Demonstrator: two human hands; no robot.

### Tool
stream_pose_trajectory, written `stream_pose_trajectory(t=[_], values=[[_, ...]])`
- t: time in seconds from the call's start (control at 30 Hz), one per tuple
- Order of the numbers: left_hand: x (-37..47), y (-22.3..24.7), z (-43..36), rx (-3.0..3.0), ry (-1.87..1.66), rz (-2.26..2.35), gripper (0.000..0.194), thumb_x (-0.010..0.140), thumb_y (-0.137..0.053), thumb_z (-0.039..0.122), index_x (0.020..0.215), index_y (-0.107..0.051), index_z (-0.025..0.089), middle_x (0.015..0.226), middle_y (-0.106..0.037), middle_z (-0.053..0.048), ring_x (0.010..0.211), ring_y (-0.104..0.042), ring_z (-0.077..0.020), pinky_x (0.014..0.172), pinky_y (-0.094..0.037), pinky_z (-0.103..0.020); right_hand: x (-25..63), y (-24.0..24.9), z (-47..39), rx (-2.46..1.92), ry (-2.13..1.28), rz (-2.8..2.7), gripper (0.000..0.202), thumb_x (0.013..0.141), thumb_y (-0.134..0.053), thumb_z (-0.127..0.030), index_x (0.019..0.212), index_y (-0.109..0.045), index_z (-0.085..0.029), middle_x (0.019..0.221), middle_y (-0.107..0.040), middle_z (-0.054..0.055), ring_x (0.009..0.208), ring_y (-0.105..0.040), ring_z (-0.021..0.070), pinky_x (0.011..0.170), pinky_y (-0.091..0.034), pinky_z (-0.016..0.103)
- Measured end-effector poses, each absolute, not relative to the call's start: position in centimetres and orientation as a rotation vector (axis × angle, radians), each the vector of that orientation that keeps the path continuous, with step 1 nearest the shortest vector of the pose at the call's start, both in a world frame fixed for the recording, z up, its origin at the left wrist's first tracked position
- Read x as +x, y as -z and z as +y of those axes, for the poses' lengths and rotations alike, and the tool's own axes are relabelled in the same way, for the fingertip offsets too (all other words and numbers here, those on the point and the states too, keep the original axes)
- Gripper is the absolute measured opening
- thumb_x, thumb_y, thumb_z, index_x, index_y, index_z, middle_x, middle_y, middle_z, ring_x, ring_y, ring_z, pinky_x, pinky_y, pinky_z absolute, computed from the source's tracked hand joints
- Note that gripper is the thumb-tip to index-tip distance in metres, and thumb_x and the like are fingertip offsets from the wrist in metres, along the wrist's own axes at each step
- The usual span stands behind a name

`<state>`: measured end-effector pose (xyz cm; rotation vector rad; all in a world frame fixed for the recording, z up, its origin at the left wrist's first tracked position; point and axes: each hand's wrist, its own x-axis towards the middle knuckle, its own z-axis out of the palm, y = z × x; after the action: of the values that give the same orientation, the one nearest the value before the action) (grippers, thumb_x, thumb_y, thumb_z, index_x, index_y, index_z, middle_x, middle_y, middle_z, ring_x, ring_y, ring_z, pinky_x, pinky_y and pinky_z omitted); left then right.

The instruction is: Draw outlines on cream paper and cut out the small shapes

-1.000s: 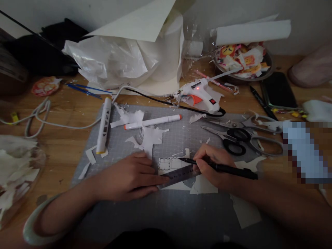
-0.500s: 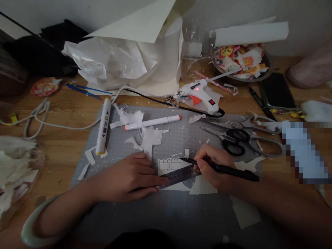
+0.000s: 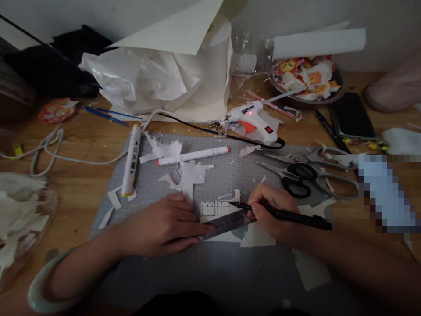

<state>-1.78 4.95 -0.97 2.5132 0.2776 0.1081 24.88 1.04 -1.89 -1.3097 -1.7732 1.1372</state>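
Note:
My right hand is closed on a black pen, its tip touching a small white paper near a drawn box. Two scallop-edged boxes in black ink show on that paper. A metal ruler lies slanted across the paper, below the drawing. My left hand lies flat with its fingers stretched out, fingertips on the ruler's left end and the paper's edge. White scraps lie just above my left hand. All of this rests on a grey cutting mat.
Scissors lie right of the pen hand. A glue gun with a lit red light stands behind the mat. Two markers lie at the back left. Farther back are a bowl of scraps, a phone and a plastic bag.
The pen tip has moved slightly right and down on the paper, and my right hand with it. Along the top of the right box, the scalloped line is longer. My left hand stays put.

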Motion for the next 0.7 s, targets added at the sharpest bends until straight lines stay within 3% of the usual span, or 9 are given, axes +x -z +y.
stream_pose_trajectory(t=[0.7], values=[[-2.05,1.1,4.87,2.505,-0.085,0.288,0.031,0.098,-0.044,0.024,0.126,-0.055,0.018,0.078,-0.065,-0.004,0.074,-0.059,-0.0185,0.075,-0.036,-0.033,24.85,1.56,1.41,-1.318,-1.153,-1.775,0.017,0.08,-0.047,-0.022,0.064,-0.051,-0.019,0.053,-0.058,-0.001,0.045,-0.055,0.0122,0.042,-0.039,0.021]])
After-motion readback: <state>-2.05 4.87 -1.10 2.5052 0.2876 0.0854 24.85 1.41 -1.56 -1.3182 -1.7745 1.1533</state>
